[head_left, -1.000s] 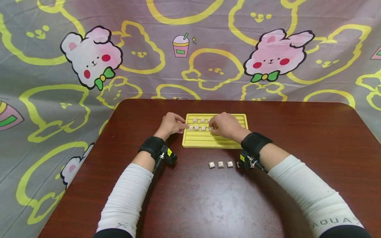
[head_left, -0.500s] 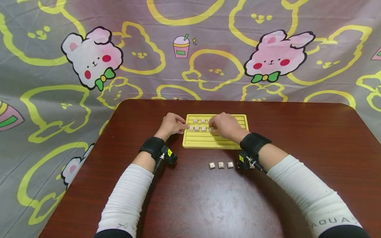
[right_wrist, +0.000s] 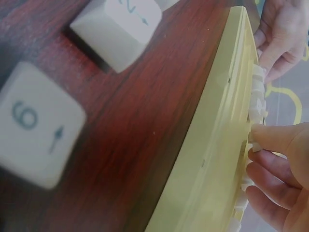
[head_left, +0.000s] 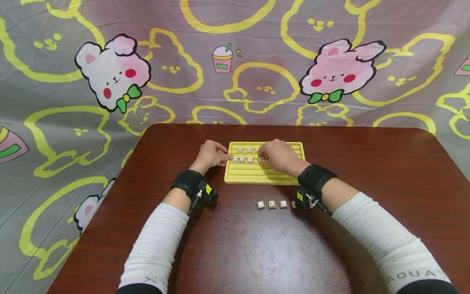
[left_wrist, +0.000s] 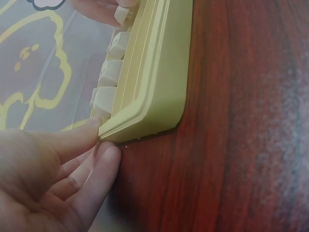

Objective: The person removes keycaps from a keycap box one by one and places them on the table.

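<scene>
Hardly anything has moved over the last second: both hands sit where they were, and only the head view has drifted a touch. The left hand point(head_left: 211, 154) rests at the left edge of the yellow tray point(head_left: 264, 176), fingertips pressed against its near-left corner, fingers fairly straight and holding nothing. The right hand point(head_left: 279, 156) stays over the tray's middle rows, thumb and forefinger pinching a small white tile point(right_wrist: 255, 143) against a groove; in the head view that tile is mostly hidden under the fingers. Other tiles point(head_left: 242, 159) already stand in the tray's two far rows, toward its left side. With so little change, the tile in hand looks to be mid-seating, not yet released. A row of loose tiles point(head_left: 271, 204) waits on the desk point(head_left: 385, 163) near the tray's front edge, by the right wrist
</scene>
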The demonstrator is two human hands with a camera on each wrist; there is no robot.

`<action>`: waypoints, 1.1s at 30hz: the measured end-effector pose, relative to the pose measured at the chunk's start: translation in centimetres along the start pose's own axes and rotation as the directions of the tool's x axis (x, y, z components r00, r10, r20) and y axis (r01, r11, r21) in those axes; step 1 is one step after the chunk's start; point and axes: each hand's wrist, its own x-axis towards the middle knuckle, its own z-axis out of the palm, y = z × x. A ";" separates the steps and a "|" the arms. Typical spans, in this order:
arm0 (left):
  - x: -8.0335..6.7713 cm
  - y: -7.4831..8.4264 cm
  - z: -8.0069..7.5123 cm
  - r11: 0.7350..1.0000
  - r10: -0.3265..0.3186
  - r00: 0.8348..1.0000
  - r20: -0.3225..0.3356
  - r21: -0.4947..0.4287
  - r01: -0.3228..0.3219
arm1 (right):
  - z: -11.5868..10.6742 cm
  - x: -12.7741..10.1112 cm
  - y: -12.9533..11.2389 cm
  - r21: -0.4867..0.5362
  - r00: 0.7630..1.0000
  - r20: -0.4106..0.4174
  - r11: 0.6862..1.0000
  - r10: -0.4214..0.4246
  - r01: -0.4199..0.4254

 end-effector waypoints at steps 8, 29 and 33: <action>0.0 0.0 -0.1 1.000 0.007 1.000 -0.003 0.002 -0.007 | -0.7 -0.9 0.5 0.013 0.998 -0.027 0.998 -0.064 0.064; 0.0 0.1 0.1 1.000 0.002 1.000 -0.007 0.002 -0.002 | -3.6 -7.0 1.9 -0.017 0.993 -0.026 0.993 -0.117 0.117; 0.1 0.1 0.1 1.000 0.003 1.000 -0.006 0.004 -0.003 | -3.8 -8.7 2.6 -0.013 0.996 -0.027 0.997 -0.080 0.080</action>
